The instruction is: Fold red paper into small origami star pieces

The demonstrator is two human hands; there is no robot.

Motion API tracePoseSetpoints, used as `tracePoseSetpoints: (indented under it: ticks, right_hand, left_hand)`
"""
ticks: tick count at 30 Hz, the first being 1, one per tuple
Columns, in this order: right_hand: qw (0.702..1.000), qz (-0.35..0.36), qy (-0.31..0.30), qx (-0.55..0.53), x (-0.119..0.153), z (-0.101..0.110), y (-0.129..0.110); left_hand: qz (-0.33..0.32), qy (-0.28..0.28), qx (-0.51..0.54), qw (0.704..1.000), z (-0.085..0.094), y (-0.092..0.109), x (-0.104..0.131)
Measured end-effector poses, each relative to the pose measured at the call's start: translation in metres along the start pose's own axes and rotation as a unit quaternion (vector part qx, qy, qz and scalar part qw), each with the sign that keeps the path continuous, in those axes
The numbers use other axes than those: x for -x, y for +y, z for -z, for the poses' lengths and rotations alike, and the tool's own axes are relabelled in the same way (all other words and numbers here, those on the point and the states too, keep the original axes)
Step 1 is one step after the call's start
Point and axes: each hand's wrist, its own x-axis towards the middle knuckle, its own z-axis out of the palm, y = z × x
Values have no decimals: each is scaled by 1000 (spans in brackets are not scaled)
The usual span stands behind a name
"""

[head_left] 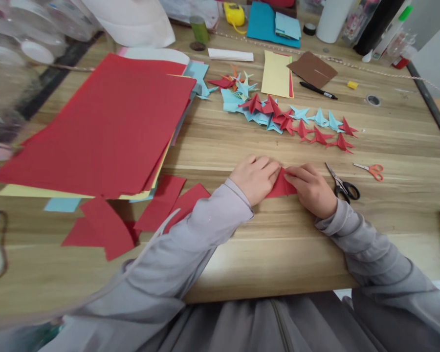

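A small piece of folded red paper [281,186] lies on the wooden table between my two hands. My left hand [255,178] is closed on its left side, fingers pressed down along the edge. From the right, my right hand [311,188] pinches the paper's upper right part between thumb and fingers. Part of the sheet is hidden under both hands. Just right of my right hand are black-handled scissors [342,186], with small orange-handled scissors [372,170] beyond them.
Folded red paper cranes [319,136] and blue ones [319,117] stand in rows behind my hands. At left lies a stack of large red sheets [106,127], with cut red pieces [110,227] before it. Farther back are yellow paper [276,73], brown paper [313,69] and a black pen [318,90].
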Motion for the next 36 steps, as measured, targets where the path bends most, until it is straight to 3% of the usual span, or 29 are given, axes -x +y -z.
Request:
tracePoseSetpoints:
  ticks: [8, 36]
  right_hand:
    - [999, -3, 39, -13, 3, -3, 1]
    - [999, 13, -25, 27, -1, 3, -4]
  left_hand:
    - [6, 0, -2, 1000, 0, 1, -1]
    - [18, -16, 26, 999, 2, 1, -1]
